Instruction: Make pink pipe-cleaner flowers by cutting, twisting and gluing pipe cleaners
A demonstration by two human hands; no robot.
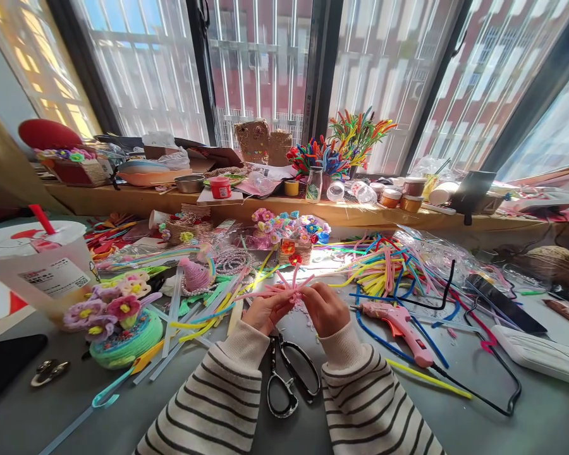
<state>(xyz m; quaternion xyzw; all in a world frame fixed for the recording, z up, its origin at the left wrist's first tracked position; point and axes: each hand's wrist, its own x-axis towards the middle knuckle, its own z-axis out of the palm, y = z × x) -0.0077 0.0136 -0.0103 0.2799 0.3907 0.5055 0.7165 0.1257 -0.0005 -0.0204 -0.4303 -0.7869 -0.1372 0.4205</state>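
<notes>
Several pink pipe cleaners (294,277) fan out from a joined centre between my two hands. My left hand (269,311) is closed around them, with fingers pinched near the centre. On the other side, my right hand (326,308) pinches the pink pieces with its fingertips. Black-handled scissors (289,376) lie on the grey table just below my hands, handles toward me. Behind my hands stands a small woven basket (304,253) of crocheted-looking flowers. Small pink bits are scattered on the table under my fingers.
To the right lie a pink glue gun (401,325) with its black cord and a heap of coloured pipe cleaners (384,272). At left are a drink cup (52,272), a green flower piece (128,338) and clear glue sticks (171,316). A cluttered ledge (256,205) runs behind.
</notes>
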